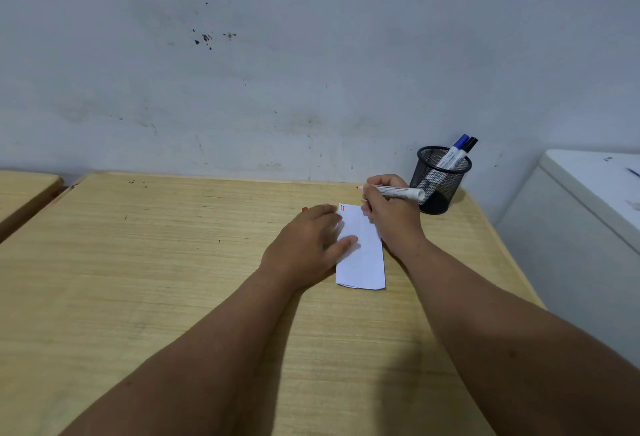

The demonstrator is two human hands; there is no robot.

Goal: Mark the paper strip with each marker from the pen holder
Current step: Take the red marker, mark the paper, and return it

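A white folded paper strip point(363, 255) lies on the wooden table point(173, 262), with a small red and blue mark near its far left corner. My left hand point(308, 245) presses flat on its left edge, thumb on the paper. A red cap point(304, 209) peeks out just beyond its fingers. My right hand point(391, 217) holds an uncapped red marker point(394, 190) level above the strip's far end, tip pointing left and off the paper. A black mesh pen holder point(438, 181) stands behind the right hand with a blue marker point(455, 151) and a black marker point(469, 144) in it.
A grey stained wall point(277, 72) rises right behind the table. A white cabinet point(588, 210) stands to the right, close to the table's edge. Another wooden table point(24, 193) adjoins at the far left.
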